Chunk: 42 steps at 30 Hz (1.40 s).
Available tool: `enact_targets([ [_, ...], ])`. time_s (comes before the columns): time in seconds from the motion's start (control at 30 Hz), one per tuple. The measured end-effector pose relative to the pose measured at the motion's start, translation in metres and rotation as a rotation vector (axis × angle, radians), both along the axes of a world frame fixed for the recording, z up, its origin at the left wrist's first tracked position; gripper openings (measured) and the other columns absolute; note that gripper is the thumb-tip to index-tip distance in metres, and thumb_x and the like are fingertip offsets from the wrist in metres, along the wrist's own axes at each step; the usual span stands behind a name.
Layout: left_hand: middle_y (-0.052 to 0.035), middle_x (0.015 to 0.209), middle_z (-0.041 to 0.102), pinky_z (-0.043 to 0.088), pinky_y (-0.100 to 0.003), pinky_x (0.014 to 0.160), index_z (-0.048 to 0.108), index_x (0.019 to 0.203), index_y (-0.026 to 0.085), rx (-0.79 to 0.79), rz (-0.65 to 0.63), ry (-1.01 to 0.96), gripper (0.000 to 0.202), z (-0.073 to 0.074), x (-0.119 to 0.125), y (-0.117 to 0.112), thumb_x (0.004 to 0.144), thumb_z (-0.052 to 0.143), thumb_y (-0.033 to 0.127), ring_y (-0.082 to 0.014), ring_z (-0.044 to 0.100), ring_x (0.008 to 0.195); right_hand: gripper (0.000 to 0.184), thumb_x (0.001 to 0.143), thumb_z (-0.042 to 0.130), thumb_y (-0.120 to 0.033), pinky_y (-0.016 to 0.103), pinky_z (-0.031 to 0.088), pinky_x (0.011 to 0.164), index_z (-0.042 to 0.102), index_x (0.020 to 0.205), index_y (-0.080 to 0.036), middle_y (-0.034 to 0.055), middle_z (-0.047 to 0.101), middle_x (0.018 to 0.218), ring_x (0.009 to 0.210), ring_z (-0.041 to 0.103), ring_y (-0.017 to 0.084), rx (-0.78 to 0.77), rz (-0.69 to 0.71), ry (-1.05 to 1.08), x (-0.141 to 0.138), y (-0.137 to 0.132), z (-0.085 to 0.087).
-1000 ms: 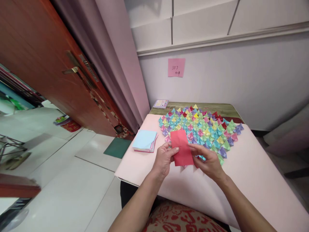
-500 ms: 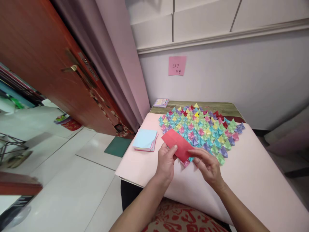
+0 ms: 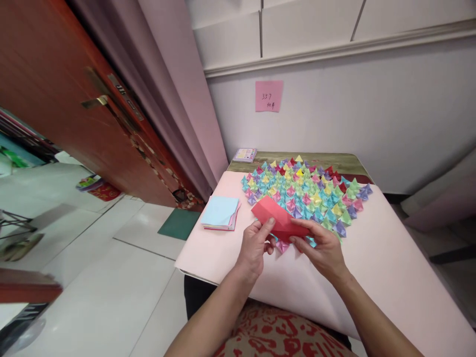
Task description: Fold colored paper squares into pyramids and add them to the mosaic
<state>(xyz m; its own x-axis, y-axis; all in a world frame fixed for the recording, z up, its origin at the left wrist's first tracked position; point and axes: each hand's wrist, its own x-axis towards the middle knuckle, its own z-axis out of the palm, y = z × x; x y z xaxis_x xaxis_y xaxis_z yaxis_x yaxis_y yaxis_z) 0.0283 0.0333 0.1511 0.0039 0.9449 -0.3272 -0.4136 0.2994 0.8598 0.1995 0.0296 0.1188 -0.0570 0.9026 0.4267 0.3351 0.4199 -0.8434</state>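
Observation:
A red sheet of origami paper (image 3: 277, 216), creased and partly folded, is held in the air above the near part of the table. My left hand (image 3: 256, 245) pinches its lower left side, thumb on top. At the right end, my right hand (image 3: 322, 245) grips the paper between thumb and fingers. Just beyond and beneath it, many small folded paper pieces (image 3: 316, 198) in blue, green, yellow, pink, purple and red stand in rows. To the left of my hands lies a stack of square paper (image 3: 220, 211) with a light blue sheet on top.
The table (image 3: 208, 253) has a pale pink cover. A small pile of printed cards (image 3: 244, 154) sits at its far left corner. A pink note (image 3: 268, 96) is stuck on the wall behind. A curtain and a wooden door (image 3: 122, 148) are to the left.
My right hand has closed onto the right end of the red paper, which now bends there. The view has shifted slightly.

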Motion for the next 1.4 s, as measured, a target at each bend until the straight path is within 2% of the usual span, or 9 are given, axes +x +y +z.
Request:
enact_targets([
  [0.2, -0.002, 0.064, 0.066, 0.041, -0.021, 0.042, 0.067, 0.085, 0.013, -0.089, -0.052, -0.03, 0.037, -0.001, 0.004, -0.002, 0.065, 0.082, 0.041, -0.0122, 0.061, 0.049, 0.024, 0.09, 0.064, -0.02, 0.03, 0.057, 0.073, 0.072, 0.111, -0.03, 0.0021, 0.076, 0.091, 0.08, 0.071, 0.019, 0.344, -0.103, -0.257, 0.001, -0.001, -0.001],
  [0.37, -0.0114, 0.089, 0.075, 0.057, -0.033, 0.073, 0.07, 0.091, 0.01, 0.007, -0.02, -0.126, 0.036, 0.0, 0.011, -0.005, 0.067, 0.082, 0.035, -0.0207, 0.071, 0.075, 0.018, 0.088, 0.066, -0.018, 0.034, 0.057, 0.081, 0.077, 0.095, -0.031, 0.0044, 0.075, 0.099, 0.088, 0.071, 0.021, 0.446, -0.185, -0.295, 0.001, -0.006, -0.005],
  [0.47, -0.0097, 0.09, 0.076, 0.055, -0.032, 0.077, 0.07, 0.094, 0.012, 0.081, 0.071, -0.112, 0.039, -0.003, 0.012, -0.004, 0.061, 0.086, 0.027, -0.0196, 0.071, 0.077, 0.019, 0.085, 0.069, -0.022, 0.042, 0.054, 0.095, 0.076, 0.1, -0.032, 0.0065, 0.067, 0.122, 0.111, 0.065, 0.026, 0.344, -0.126, -0.161, 0.001, -0.01, -0.005],
  [0.57, -0.0072, 0.09, 0.076, 0.056, -0.032, 0.075, 0.068, 0.097, 0.015, 0.15, 0.117, -0.027, 0.042, -0.006, 0.011, -0.003, 0.06, 0.085, 0.023, -0.0192, 0.071, 0.076, 0.039, 0.087, 0.067, -0.035, 0.045, 0.055, 0.095, 0.063, 0.125, -0.028, 0.0111, 0.057, 0.138, 0.122, 0.059, 0.03, 0.041, -0.077, 0.155, 0.001, -0.011, -0.009],
  [0.63, -0.0066, 0.09, 0.076, 0.056, -0.033, 0.076, 0.067, 0.099, 0.016, 0.193, 0.091, 0.023, 0.039, -0.006, 0.012, -0.003, 0.064, 0.083, 0.021, -0.0204, 0.071, 0.078, 0.05, 0.089, 0.063, -0.045, 0.042, 0.06, 0.086, 0.054, 0.134, -0.025, 0.0144, 0.061, 0.132, 0.114, 0.065, 0.029, -0.232, 0.008, 0.376, 0.0, -0.009, -0.013],
  [0.77, -0.0073, 0.091, 0.076, 0.056, -0.035, 0.079, 0.068, 0.094, 0.016, 0.222, 0.004, 0.065, 0.03, -0.007, 0.016, -0.006, 0.066, 0.079, 0.019, -0.0238, 0.072, 0.084, 0.051, 0.084, 0.066, -0.055, 0.041, 0.062, 0.078, 0.062, 0.12, -0.02, 0.013, 0.072, 0.11, 0.094, 0.072, 0.027, -0.595, 0.199, 0.601, -0.006, -0.003, -0.018],
  [0.93, -0.0101, 0.094, 0.076, 0.055, -0.035, 0.083, 0.071, 0.095, 0.013, 0.188, -0.042, 0.035, 0.031, -0.011, 0.02, -0.008, 0.067, 0.081, 0.023, -0.0247, 0.071, 0.089, 0.042, 0.071, 0.082, -0.042, 0.033, 0.06, 0.069, 0.068, 0.103, -0.018, 0.0077, 0.075, 0.093, 0.076, 0.071, 0.021, -0.607, 0.035, 0.679, -0.013, -0.002, -0.013],
  [1.2, -0.0078, 0.077, 0.075, 0.057, -0.033, 0.061, 0.066, 0.087, 0.012, 0.118, 0.076, 0.113, 0.033, -0.024, 0.013, 0.009, 0.063, 0.083, 0.026, -0.0202, 0.069, 0.063, 0.04, 0.064, 0.086, -0.044, 0.021, 0.044, 0.045, 0.071, 0.088, -0.016, 0.0006, 0.067, 0.067, 0.051, 0.055, 0.011, -0.61, 0.005, 0.611, -0.013, 0.007, -0.013],
  [1.4, -0.0094, 0.096, 0.075, 0.056, -0.037, 0.079, 0.067, 0.103, 0.014, 0.227, 0.04, 0.303, 0.032, -0.034, 0.002, 0.013, 0.079, 0.07, 0.035, -0.0235, 0.071, 0.084, 0.042, 0.063, 0.083, -0.052, 0.02, 0.036, 0.038, 0.069, 0.076, -0.014, -0.0033, 0.057, 0.05, 0.041, 0.044, 0.008, -0.645, -0.027, 0.586, -0.015, 0.016, -0.015],
])
